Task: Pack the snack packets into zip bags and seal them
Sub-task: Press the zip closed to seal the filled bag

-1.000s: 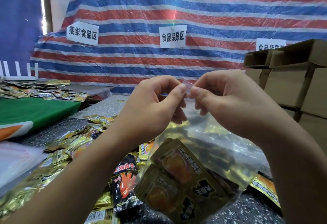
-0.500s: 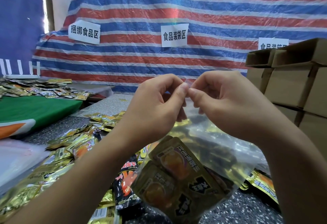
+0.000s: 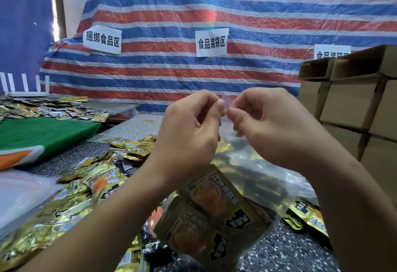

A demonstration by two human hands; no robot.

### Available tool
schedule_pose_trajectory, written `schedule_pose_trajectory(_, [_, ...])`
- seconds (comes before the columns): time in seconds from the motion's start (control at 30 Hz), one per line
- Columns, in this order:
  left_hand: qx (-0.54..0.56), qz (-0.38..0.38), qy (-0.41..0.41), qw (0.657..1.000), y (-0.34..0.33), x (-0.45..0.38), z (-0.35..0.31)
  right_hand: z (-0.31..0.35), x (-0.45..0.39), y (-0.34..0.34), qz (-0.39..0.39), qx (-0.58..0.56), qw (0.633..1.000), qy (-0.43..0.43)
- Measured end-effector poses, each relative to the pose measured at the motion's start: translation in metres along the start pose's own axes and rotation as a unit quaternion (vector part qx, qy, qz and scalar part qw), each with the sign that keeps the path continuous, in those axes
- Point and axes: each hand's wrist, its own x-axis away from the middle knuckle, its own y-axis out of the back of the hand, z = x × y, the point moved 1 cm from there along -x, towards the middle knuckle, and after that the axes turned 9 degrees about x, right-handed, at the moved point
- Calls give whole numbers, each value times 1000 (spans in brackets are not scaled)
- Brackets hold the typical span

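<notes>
Change: against the frame half a second back, my two hands sit almost where they were at mid-frame, thumbs a hair apart now instead of butted; the filled bag hangs a touch further right.
Meaning: I judge the seal is mid-press, the strip being worked at its centre, not yet run out to either end.
Tabletop (image 3: 285,252): speckled grey, lower half of the frame, littered with loose packets.
Zip bag (image 3: 247,164): clear, hanging from my pinch, lower centre, bottom near or on the tabletop; I cannot tell which.
Loose snack packets (image 3: 90,186): gold foil heap, lower left, still waiting for bags.
Left hand (image 3: 187,134): centre-left, thumb and forefinger pinching the bag's top strip.
Right hand (image 3: 270,125): centre-right, thumb and curled fingers pinching the same strip just beside the left.
Packed packets (image 3: 210,211): gold with orange print, lying inside the bag at bottom centre.
Next: slide the pinches outward along the strip; the risk, as I read it, is a gap left unclosed at a corner.
</notes>
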Motion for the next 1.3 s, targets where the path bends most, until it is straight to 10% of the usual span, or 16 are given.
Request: schedule_pose_trajectory(1.3, [-30, -202, 22, 979, 44, -16, 21, -34, -4, 9, 92, 93, 991, -37])
